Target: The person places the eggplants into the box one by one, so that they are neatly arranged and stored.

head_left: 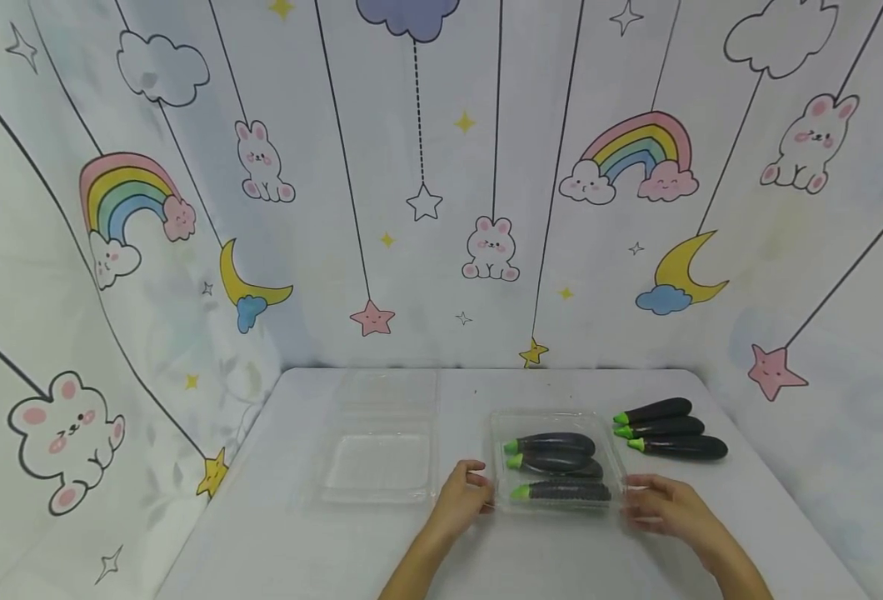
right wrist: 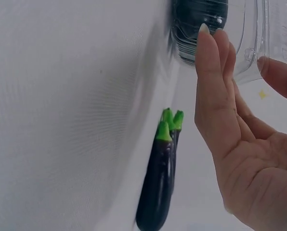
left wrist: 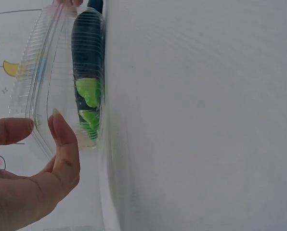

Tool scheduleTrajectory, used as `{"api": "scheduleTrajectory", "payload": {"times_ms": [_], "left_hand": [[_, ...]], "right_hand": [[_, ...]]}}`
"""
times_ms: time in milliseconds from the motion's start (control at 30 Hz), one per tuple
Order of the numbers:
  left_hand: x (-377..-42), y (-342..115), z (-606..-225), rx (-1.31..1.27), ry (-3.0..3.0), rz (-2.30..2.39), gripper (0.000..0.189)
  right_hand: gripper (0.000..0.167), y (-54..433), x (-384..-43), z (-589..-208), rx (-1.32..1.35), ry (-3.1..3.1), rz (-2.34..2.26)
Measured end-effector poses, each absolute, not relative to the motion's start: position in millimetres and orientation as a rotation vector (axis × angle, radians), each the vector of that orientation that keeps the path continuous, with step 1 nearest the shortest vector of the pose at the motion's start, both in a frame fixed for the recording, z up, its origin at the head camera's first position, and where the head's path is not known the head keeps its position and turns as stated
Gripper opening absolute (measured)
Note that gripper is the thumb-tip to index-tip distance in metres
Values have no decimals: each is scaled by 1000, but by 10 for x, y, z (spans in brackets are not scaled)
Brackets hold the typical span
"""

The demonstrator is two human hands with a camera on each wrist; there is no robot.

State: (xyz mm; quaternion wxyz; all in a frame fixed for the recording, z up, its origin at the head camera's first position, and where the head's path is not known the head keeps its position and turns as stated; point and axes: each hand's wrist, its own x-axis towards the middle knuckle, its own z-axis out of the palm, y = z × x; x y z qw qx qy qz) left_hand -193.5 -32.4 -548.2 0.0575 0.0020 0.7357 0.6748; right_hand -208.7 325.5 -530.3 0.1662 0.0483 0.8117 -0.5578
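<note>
A clear plastic box (head_left: 496, 450), its see-through lid over it, stands on the table with several dark eggplants (head_left: 554, 443) inside, their green stems to the left. At its front left corner my left hand (head_left: 462, 497) grips the rim, thumb on one side and fingers on the other, as the left wrist view shows. My right hand (head_left: 666, 508) holds the right end. In the right wrist view the thumb of that right hand (right wrist: 259, 154) rests on the rim, while the longer fingers lie along the box's side.
Three more eggplants (head_left: 674, 427) lie together on the table (head_left: 261, 517) to the right, behind my right hand. On the left is another clear plastic box (head_left: 377, 468), its lid folded back. A white cloth wall (head_left: 426, 267) with cartoon prints surrounds the table.
</note>
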Motion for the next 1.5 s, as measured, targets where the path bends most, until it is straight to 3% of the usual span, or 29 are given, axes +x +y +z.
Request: {"api": "scheduleTrajectory", "payload": {"times_ms": [233,467,833,1300,1500], "left_hand": [[-1885,-336,-5491,30,2227,1992,41],[-1859,-346,-5488,72,2125,2004,19],[-1878,-288,-5514,-1,2016,2094,2],[-1856,-305,-5512,-14,1953,2125,10],[-1847,-296,-5500,-18,1962,2136,6]], "right_hand": [[47,3234,-2069,-5362,251,2270,-1610],[48,3294,-2033,-5409,205,2182,-1680],[43,3364,-2021,-5424,117,1983,-1816],[27,3390,-1983,-5475,29,1965,-1888],[34,3356,-1984,-5455,122,2021,-1875]]}}
